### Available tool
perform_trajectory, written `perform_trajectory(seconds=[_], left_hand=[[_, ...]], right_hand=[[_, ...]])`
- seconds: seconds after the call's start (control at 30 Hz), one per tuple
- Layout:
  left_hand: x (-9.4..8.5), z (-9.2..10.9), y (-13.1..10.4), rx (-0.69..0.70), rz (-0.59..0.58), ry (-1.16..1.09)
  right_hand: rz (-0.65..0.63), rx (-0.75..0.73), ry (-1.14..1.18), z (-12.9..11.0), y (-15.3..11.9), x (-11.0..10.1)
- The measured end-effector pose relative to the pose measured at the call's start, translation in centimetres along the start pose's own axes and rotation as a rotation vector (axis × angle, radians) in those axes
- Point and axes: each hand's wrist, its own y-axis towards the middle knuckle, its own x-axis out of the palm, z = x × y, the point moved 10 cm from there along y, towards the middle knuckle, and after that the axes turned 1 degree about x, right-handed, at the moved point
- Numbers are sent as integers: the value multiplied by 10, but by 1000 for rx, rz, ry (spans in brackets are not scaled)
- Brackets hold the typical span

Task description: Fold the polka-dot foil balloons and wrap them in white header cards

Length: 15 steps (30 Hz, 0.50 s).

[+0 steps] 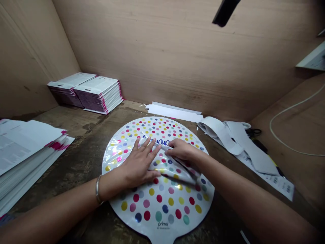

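A flat round foil balloon [165, 200], white with coloured dots, lies on the table with its neck toward me and "prima" printed above the neck. My left hand [142, 161] rests on it, fingers spread and palm down, with a metal bangle [98, 189] on the wrist. Closed on a raised fold of the dotted foil, my right hand [181, 149] is just right of the left fingertips. The fold slants down to the right under my right wrist. Blue lettering [162, 142] is partly hidden behind both hands.
Printed card packs [99, 88] stand stacked at the back left. Another pile of printed sheets [25, 145] is at the near left. White paper strips [175, 111] lie by the back wall. To the right are a curled label strip [223, 134], scissors [254, 132] and a hanging cable [279, 115].
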Motion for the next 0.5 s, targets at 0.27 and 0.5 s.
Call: perform_trajectory(seconds=[0.27, 0.5], left_hand=[[-4, 23, -31, 169, 56, -230], [0, 22, -46, 208, 59, -365]], right_hand=[[90, -13, 125, 19, -70, 27], [117, -547, -421, -14, -128, 59]])
